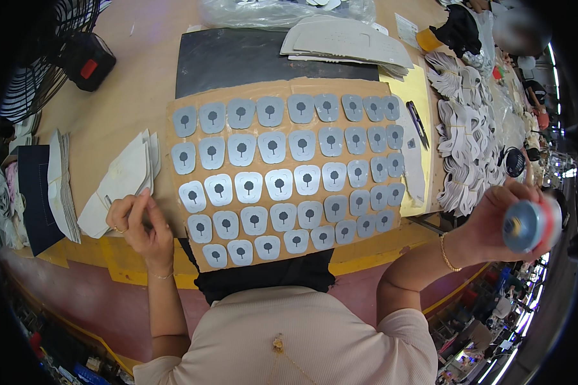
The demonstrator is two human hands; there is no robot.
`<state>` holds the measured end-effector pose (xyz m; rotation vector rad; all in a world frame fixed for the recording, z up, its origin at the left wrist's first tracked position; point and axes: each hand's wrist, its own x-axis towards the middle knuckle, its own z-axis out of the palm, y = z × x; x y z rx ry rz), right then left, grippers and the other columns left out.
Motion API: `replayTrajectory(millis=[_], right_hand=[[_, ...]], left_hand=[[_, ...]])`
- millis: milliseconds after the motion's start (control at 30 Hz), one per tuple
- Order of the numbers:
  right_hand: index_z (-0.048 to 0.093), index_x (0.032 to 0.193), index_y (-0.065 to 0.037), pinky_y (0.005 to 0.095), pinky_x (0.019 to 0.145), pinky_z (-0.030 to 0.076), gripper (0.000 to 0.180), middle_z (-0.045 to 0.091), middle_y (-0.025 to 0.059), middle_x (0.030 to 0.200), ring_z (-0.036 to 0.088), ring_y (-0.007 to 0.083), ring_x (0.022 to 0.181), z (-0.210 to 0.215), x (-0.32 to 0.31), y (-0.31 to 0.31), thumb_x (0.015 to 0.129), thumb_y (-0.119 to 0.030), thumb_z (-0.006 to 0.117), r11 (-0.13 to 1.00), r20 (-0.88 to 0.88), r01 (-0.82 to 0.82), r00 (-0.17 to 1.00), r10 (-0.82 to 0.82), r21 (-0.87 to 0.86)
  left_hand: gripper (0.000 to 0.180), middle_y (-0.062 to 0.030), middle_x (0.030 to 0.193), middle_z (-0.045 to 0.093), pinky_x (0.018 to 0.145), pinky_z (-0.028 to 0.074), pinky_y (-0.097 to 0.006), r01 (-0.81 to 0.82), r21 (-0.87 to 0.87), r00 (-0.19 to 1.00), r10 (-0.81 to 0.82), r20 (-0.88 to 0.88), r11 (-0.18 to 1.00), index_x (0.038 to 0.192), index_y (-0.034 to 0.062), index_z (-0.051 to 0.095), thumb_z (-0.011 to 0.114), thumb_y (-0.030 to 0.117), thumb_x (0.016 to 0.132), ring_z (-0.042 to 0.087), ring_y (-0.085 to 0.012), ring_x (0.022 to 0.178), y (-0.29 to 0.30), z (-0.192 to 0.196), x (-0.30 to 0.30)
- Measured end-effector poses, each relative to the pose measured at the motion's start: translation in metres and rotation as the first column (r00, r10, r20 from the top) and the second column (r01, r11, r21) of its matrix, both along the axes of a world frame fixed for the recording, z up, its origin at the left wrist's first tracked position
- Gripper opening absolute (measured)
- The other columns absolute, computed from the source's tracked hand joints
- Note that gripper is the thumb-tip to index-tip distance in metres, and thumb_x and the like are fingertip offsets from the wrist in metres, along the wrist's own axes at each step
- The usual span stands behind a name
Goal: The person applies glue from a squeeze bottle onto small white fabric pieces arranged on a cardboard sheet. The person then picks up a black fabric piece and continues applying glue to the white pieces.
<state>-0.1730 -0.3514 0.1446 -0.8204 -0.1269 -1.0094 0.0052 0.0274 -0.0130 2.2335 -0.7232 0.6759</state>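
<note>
Patches (279, 185) in silvery grey, each bearing a dark tree shape, lie in five rows on a brown cardboard sheet (282, 88), right in the middle of my head view. The sheet rests on the tan worktop (149, 58), its near edge jutting past the worktop's edge toward the wearer's body.

My right grip (508, 215) is closed around a blue-grey container (521, 226) with red on its side, held up well to the right of the patches. Its end faces my camera, and blur hides the finer detail.

My left grip (141, 221) is half curled, just left of the cardboard sheet and near a stack of white pieces (125, 168). I cannot tell whether it pinches anything.

Beyond the patches I see a black sheet (231, 61) partly under the cardboard, with off-white cut pieces (347, 42) piled over its far right part. To the right, a dark pen (418, 125) lies near a yellow sheet (404, 86), and bundles of whitish strips (462, 141) sit farther over. At far left I make out a black wire cage (74, 22) and a dark blue piece (38, 199).
</note>
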Motion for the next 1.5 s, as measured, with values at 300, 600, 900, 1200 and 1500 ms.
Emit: replayTrajectory(millis=[300, 600, 900, 1200, 1500], right_hand=[[0.041, 0.111, 0.004, 0.0480, 0.078, 0.054, 0.072, 0.061, 0.0240, 0.095, 0.064, 0.0327, 0.082, -0.073, -0.018, 0.029, 0.076, -0.056, 0.061, 0.887, -0.535, 0.185, 0.739, -0.409, -0.423], [0.040, 0.115, -0.001, 0.0448, 0.087, 0.050, 0.072, 0.058, 0.0156, 0.100, 0.061, 0.0267, 0.092, -0.096, -0.002, 0.051, 0.070, -0.043, 0.077, 0.858, -0.569, 0.063, 0.724, -0.391, -0.509], [0.040, 0.115, 0.000, 0.0459, 0.083, 0.053, 0.073, 0.057, 0.0158, 0.097, 0.061, 0.0272, 0.092, -0.087, -0.002, 0.052, 0.070, -0.046, 0.076, 0.834, -0.572, 0.098, 0.684, -0.453, -0.543], [0.040, 0.114, 0.001, 0.0501, 0.076, 0.055, 0.079, 0.056, 0.0195, 0.096, 0.062, 0.0312, 0.086, -0.089, -0.021, 0.046, 0.070, -0.056, 0.071, 0.794, -0.507, 0.196, 0.676, -0.535, -0.576], [0.050, 0.114, 0.001, 0.0407, 0.083, 0.053, 0.093, 0.059, 0.0206, 0.108, 0.060, 0.0279, 0.100, 0.001, -0.030, 0.013, 0.057, -0.070, 0.070, 0.647, 0.023, 0.733, 0.665, -0.746, -0.212]], left_hand=[[0.029, -0.0050, 0.097, 0.050, 0.083, 0.035, -0.033, -0.002, 0.024, 1.000, 0.002, 0.012, 1.000, 0.105, 0.0046, 0.061, 0.059, -0.009, 0.079, 0.042, -0.0226, 0.095, -0.001, 0.001, 0.000], [0.030, -0.0046, 0.098, 0.050, 0.083, 0.035, -0.032, 0.004, 0.021, 1.000, -0.004, 0.012, 1.000, 0.105, 0.0049, 0.062, 0.059, -0.009, 0.079, 0.042, -0.0223, 0.095, -0.002, 0.000, 0.000], [0.029, -0.0050, 0.097, 0.050, 0.082, 0.036, -0.032, 0.004, 0.008, 1.000, -0.004, 0.018, 1.000, 0.105, 0.0049, 0.062, 0.059, -0.009, 0.080, 0.043, -0.0222, 0.094, -0.002, 0.000, 0.000], [0.029, -0.0050, 0.097, 0.050, 0.082, 0.036, -0.032, 0.004, 0.000, 1.000, -0.004, 0.012, 1.000, 0.105, 0.0047, 0.061, 0.059, -0.009, 0.080, 0.043, -0.0221, 0.095, -0.002, 0.000, 0.000], [0.029, -0.0047, 0.097, 0.050, 0.082, 0.036, -0.032, -0.005, 0.009, 1.000, 0.005, 0.006, 1.000, 0.105, 0.0044, 0.062, 0.059, -0.009, 0.079, 0.042, -0.0217, 0.094, -0.002, -0.001, 0.000]])
